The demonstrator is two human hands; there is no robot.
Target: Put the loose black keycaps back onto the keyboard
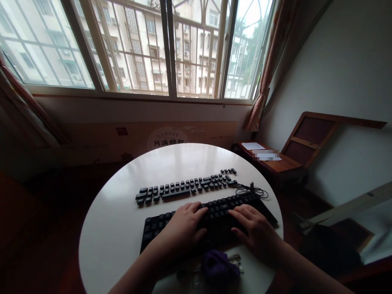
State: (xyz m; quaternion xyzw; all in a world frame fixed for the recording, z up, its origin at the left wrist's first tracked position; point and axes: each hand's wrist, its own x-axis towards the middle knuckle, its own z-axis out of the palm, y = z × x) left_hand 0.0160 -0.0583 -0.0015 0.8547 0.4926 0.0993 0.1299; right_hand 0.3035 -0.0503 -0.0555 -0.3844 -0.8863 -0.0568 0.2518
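Observation:
A black keyboard [154, 228] lies at a slant across the round white table, bare of keycaps in part of its lower middle. My left hand [188, 222] rests over the middle of it, palm down, fingers forward and apart. Over its right part is my right hand [254, 226], fingers stretched out and thumb apart. I see nothing held in either hand, though the undersides of the fingers are hidden. Behind the keyboard, loose black keycaps [176, 195] stand in rows, including a long spacebar. The keyboard's cable [259, 192] is coiled at its back right corner.
Near the front edge of the white table [105, 228] lies a purple cloth [216, 265] with small metallic items beside it, too dark to name. A wooden chair [283, 161] with papers [266, 155] on it stands at the right. A barred window spans the back wall.

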